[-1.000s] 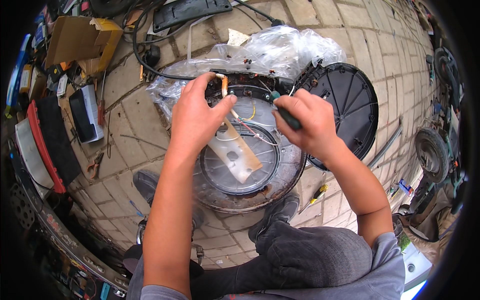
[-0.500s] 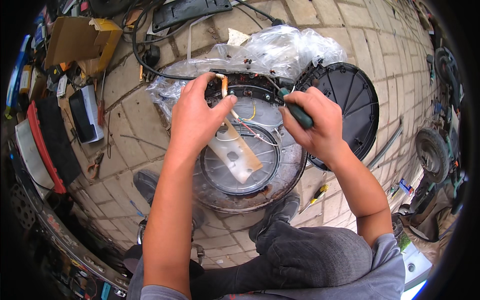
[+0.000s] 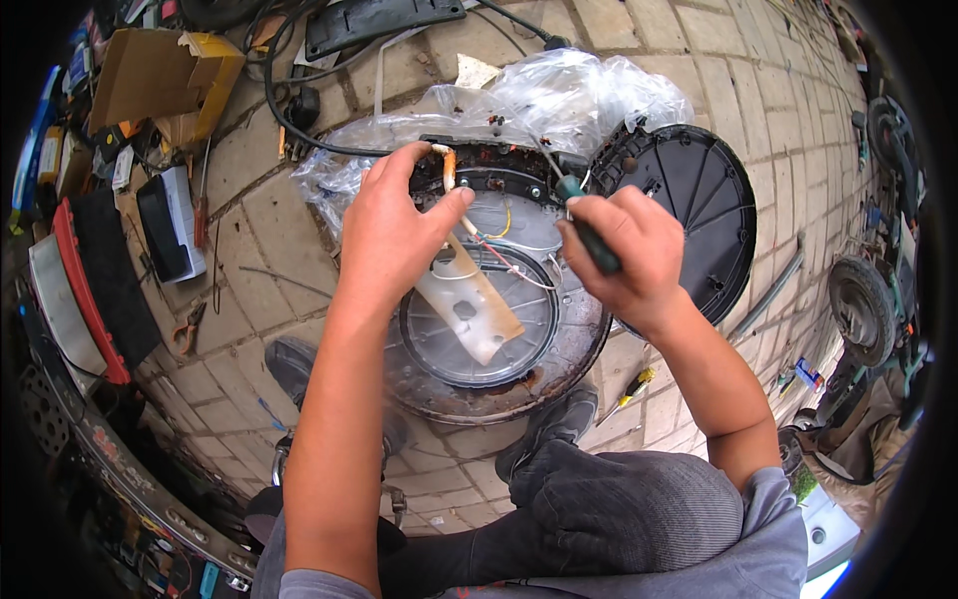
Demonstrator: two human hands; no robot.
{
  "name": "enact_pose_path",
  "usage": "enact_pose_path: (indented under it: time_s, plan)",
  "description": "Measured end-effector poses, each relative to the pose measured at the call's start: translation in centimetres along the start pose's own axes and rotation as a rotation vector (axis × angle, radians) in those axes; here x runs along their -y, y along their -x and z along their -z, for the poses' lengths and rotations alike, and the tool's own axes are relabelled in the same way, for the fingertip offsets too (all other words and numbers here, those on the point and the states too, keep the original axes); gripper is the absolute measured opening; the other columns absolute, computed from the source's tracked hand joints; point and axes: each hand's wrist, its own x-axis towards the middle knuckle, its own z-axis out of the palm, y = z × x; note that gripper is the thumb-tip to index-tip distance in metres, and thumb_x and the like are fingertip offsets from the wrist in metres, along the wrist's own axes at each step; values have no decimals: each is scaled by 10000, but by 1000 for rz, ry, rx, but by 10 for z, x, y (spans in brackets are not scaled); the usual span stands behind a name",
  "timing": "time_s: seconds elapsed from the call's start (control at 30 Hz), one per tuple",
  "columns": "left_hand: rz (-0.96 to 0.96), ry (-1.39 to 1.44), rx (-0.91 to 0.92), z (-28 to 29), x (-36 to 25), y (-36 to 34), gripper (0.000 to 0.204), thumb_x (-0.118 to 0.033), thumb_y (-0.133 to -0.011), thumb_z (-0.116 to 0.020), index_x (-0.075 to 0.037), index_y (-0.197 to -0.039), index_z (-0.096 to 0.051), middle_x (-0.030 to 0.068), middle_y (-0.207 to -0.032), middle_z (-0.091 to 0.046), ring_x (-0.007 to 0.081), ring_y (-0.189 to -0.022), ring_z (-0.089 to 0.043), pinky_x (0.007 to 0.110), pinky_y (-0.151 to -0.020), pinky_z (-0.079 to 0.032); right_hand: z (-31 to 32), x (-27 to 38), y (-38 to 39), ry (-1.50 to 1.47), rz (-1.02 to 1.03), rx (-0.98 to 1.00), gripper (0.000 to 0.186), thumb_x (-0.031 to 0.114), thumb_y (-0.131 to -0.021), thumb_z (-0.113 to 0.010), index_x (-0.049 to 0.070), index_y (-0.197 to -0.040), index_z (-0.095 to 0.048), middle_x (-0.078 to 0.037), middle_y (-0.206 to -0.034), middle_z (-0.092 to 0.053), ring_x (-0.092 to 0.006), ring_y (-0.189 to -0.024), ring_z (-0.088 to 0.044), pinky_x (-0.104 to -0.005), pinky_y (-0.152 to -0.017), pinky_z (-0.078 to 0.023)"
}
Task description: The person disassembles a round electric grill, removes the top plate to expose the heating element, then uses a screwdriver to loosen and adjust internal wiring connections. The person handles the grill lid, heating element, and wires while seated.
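Note:
My left hand (image 3: 394,220) is at the near-left rim of a round, rusty-edged appliance base (image 3: 439,394). Its index finger and thumb are curled about a bent, white and orange-stained sleeve (image 3: 449,172), from which thin wires run inward. My right hand (image 3: 629,250) is wrapped round the dark green handle of a screwdriver (image 3: 591,225). Its shaft points up and left to the dark strip (image 3: 494,185) along the far rim, but the tip's exact contact is hard to see. A pale, stained flat plate (image 3: 469,309) with holes lies across the clear round middle of the base.
A black ribbed round cover (image 3: 699,220) lies right of the base, beside crumpled clear plastic (image 3: 599,90). A yellow-handled screwdriver (image 3: 631,387) and pliers (image 3: 188,327) lie on the paving. A cardboard box (image 3: 160,85) and clutter stand left; a wheel (image 3: 863,309) is at the right.
My right hand and the screwdriver have turned slightly, with the handle now a little more upright and shifted left. My left hand keeps its place.

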Motion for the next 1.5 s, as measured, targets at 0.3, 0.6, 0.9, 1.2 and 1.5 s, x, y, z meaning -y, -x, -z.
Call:
enact_pose_path:
  time_s: [0.3,0.6,0.9,1.2,1.5]
  plan:
    - [0,1,2,0,1,0,639,-281,-813,-837,0,-1338,-604,199,-1271,-659,330,-1175,-653,403,-1009,-504,4,2,1,-125,-59,39,277,105,-750,-808,114,-997,-683,-47,-735,-542,-239,-584,-568,-350,-525,-451]
    - [-6,1,3,0,0,0,632,-286,-816,-832,-2,-1334,-606,194,-1272,-659,336,-1176,-649,409,-1014,-501,-3,7,3,76,31,49,256,128,-721,-826,139,-938,-691,-21,-698,-498,-196,-541,-504,-332,-498,-388]
    - [0,-9,5,1,-2,0,632,-292,-816,-831,-9,-1335,-608,194,-1272,-659,336,-1164,-649,414,-1010,-502,-3,-4,3,11,-33,44,273,140,-734,-818,138,-976,-689,-27,-721,-532,-228,-551,-520,-347,-511,-408]
    - [-10,-4,3,-1,0,0,627,-286,-818,-832,-4,-1332,-609,196,-1268,-659,334,-1161,-651,408,-1006,-505,-2,3,3,19,-16,61,267,131,-731,-813,125,-970,-695,-19,-708,-514,-208,-570,-524,-344,-514,-397]
    - [-6,-7,4,-1,-1,0,632,-289,-818,-830,-3,-1335,-606,195,-1264,-662,332,-1163,-652,408,-1003,-506,-1,-7,2,33,-46,49,305,117,-720,-829,122,-995,-698,-33,-713,-526,-225,-554,-515,-349,-515,-405]
